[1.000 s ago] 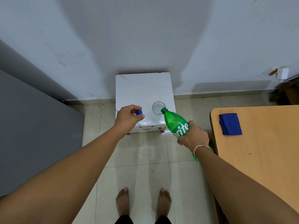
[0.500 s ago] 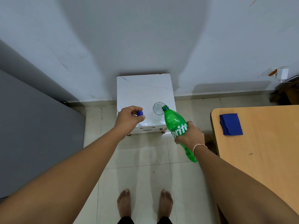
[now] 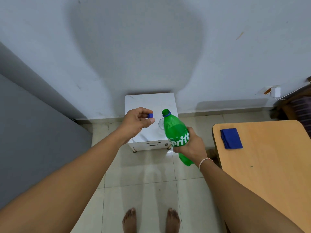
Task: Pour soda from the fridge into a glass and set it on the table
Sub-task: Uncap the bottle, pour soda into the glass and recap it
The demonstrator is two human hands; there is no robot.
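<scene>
Now R hand [image 3: 191,147] grips uncapped green bottle [image 3: 176,132]; L hand [image 3: 137,121] pinches blue cap [image 3: 150,115]

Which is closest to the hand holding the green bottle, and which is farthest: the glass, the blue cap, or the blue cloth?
From the right hand, in the head view:
1. Glass: on the white stand, just left of the bottle, partly hidden behind it.
2. Blue cap: farther left, pinched in the left hand.
3. Blue cloth: off to the right, lying on the wooden table.
</scene>
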